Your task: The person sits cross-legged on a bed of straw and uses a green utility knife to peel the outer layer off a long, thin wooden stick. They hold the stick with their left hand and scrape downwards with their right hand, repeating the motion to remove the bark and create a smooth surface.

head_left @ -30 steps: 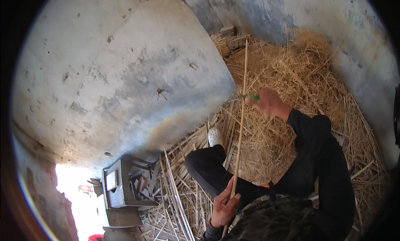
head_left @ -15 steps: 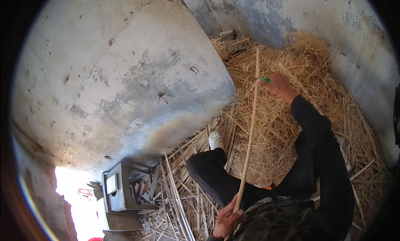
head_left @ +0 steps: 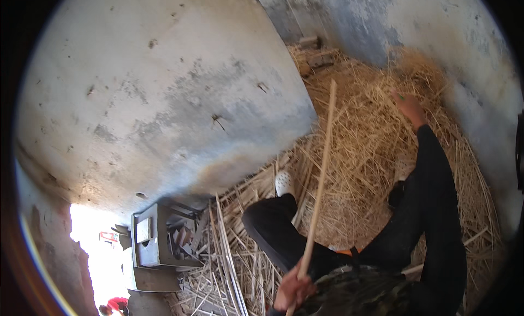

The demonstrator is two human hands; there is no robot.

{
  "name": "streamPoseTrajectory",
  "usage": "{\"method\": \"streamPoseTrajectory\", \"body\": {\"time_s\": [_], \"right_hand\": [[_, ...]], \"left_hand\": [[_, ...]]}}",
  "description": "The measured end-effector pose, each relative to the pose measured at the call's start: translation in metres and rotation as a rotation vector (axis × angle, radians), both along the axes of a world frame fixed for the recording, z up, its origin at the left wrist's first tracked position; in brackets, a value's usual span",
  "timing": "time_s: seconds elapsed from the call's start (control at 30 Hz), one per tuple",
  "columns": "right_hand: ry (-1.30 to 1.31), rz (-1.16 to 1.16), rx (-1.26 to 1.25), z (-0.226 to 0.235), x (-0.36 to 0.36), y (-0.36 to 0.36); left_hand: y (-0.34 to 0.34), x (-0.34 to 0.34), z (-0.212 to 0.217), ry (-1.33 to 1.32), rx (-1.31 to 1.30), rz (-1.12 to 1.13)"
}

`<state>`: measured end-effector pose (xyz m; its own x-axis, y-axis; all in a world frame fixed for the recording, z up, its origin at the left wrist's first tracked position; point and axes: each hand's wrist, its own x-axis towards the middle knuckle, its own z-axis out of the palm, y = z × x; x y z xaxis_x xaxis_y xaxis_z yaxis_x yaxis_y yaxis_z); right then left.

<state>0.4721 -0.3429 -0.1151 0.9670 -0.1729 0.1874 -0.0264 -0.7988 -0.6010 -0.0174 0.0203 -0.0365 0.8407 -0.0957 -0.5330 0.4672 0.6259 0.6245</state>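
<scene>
My left hand (head_left: pixel 293 290) is closed round the lower part of a long pale wooden stick (head_left: pixel 321 190), close to my lap. The stick slants up and away, its far end free over the shavings. Out to the right, my right hand (head_left: pixel 412 109) is closed on a small green-handled knife (head_left: pixel 402 97), apart from the stick. Only a bit of green shows there; its blade is hard to make out now. A deep heap of curled wood shavings (head_left: pixel 360 152) lies under and beyond both hands.
Long split strips (head_left: pixel 232 256) litter the floor at left, beside a grey wooden box-like stool (head_left: pixel 155 237). My white clog (head_left: pixel 284 184) rests among them. Plastered walls (head_left: pixel 180 97) close in the left and far sides. Bricks (head_left: pixel 319 56) stand in the corner. Someone in red (head_left: pixel 116 304) shows at the bright doorway.
My right hand with the knife has left the stick's upper part and swung outward to the right. The stick's far end has dropped nearer, and my left hand has shifted slightly. A person's red clothing shows more.
</scene>
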Motion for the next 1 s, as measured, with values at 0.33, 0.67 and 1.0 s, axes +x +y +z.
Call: {"method": "streamPoseTrajectory", "body": {"time_s": [0.33,0.67,1.0], "right_hand": [[-0.385,0.938,-0.172,0.027,-0.148,0.168],[-0.301,0.911,-0.195,0.021,-0.17,0.177],[-0.169,0.901,-0.071,0.007,-0.159,0.185]], "left_hand": [[-0.019,0.062,-0.001,-0.166,-0.374,0.054],[-0.024,0.049,0.002,-0.153,-0.248,0.087],[-0.024,0.04,0.009,-0.116,-0.035,0.099]]}}
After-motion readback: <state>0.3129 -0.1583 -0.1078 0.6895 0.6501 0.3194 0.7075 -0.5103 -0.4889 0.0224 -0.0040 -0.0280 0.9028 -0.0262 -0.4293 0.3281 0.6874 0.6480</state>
